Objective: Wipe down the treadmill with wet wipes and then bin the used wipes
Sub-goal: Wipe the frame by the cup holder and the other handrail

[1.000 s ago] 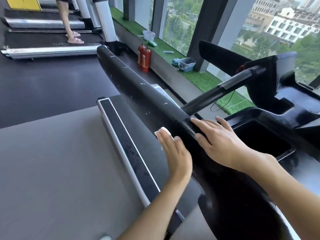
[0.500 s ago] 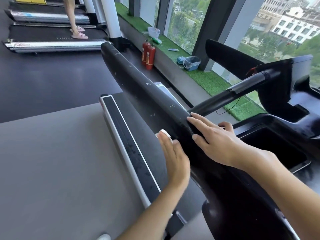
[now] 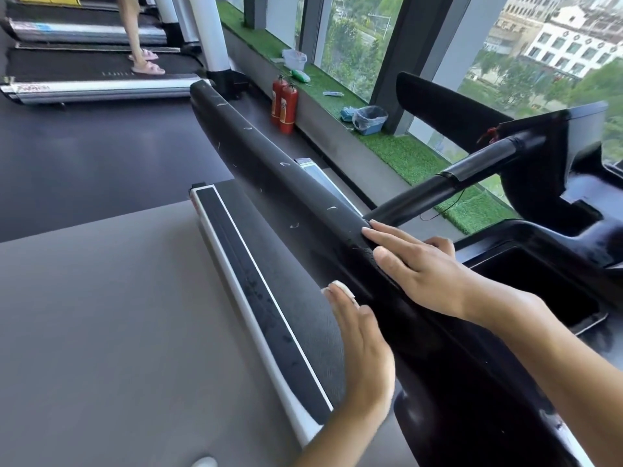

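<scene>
Your left hand (image 3: 362, 345) lies flat with straight fingers, pressing the white wipe (image 3: 325, 291) against the near side of the treadmill's black handrail (image 3: 269, 156). Only the wipe's edge shows past your fingertips. Your right hand (image 3: 424, 274) rests open-palmed on top of the rail, gripping nothing.

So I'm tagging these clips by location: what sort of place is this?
Most likely a gym: a black treadmill rail in front, a second treadmill behind with a person's feet on its belt, and fire extinguishers by tall windows.
</scene>
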`<action>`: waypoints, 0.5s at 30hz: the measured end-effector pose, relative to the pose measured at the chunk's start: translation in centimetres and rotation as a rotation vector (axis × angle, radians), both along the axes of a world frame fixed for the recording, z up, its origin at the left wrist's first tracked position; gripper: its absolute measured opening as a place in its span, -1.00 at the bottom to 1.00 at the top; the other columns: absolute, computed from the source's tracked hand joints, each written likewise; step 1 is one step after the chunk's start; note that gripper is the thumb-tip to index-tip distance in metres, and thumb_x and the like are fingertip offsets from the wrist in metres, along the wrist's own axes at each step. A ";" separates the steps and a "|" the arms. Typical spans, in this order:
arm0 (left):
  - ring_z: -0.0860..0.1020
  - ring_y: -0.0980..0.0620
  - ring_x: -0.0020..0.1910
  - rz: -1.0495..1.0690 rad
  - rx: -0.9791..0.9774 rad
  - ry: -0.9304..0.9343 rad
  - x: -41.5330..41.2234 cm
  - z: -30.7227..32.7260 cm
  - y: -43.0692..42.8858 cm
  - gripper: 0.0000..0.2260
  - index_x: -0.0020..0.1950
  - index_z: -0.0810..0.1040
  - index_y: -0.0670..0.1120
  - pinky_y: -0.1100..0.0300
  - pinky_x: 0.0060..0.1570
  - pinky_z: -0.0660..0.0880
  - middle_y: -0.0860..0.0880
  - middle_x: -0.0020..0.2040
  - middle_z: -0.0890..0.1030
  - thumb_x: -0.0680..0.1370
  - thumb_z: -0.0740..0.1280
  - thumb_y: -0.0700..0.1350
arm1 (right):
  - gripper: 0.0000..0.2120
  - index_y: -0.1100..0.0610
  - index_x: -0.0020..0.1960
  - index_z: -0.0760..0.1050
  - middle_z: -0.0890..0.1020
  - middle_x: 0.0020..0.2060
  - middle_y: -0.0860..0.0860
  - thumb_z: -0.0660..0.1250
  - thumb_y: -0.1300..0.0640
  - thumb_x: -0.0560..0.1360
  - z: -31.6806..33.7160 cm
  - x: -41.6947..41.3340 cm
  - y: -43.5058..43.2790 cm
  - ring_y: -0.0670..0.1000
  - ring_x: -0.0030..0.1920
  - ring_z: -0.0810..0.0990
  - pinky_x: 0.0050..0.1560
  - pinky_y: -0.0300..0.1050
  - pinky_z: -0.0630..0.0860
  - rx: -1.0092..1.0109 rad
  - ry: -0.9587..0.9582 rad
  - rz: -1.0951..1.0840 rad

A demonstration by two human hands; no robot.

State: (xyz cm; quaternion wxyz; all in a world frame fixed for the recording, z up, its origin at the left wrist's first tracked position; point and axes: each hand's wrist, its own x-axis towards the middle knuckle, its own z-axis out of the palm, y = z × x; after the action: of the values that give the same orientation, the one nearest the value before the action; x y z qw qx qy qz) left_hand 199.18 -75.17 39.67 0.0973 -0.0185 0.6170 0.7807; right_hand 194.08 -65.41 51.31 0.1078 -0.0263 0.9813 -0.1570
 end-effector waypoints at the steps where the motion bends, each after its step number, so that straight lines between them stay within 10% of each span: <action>1: -0.33 0.42 0.46 0.001 -0.047 0.044 -0.6 0.2 0.1 -0.53 0.57 -0.30 0.13 0.22 0.53 -0.27 0.29 0.53 -0.36 0.72 -0.13 0.03 | -0.45 -0.30 0.52 0.14 0.07 0.51 -0.41 -0.20 -0.30 0.55 0.1 0.0 -0.1 -0.40 0.33 0.17 0.39 -0.09 -0.08 -0.019 0.000 -0.002; 5: -0.41 0.38 0.45 0.073 -0.270 0.166 -6.2 1.1 -0.6 -0.51 0.59 -0.28 0.07 0.49 0.34 -0.39 0.17 0.55 -0.40 0.72 -0.13 0.03 | -0.40 -0.31 0.52 0.12 0.07 0.51 -0.40 -0.25 -0.35 0.52 -0.2 -0.1 -0.1 -0.36 0.40 0.19 0.42 -0.02 -0.06 -0.010 0.014 -0.008; 15: -0.37 0.22 0.52 0.044 -0.390 0.224 -7.0 1.8 -1.2 -0.49 0.59 -0.28 0.02 0.24 0.49 -0.33 0.03 0.59 -0.35 0.71 -0.09 -0.01 | -0.36 -0.32 0.53 0.08 0.04 0.52 -0.40 -0.28 -0.36 0.48 -0.4 0.0 -0.3 -0.34 0.41 0.19 0.43 0.01 -0.04 0.031 0.022 -0.006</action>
State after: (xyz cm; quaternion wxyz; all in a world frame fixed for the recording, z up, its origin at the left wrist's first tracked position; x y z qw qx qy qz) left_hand 192.13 -76.35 41.43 0.0056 0.0363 0.7626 0.6458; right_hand 194.13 -65.70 50.93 0.0971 -0.0235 0.9848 -0.1418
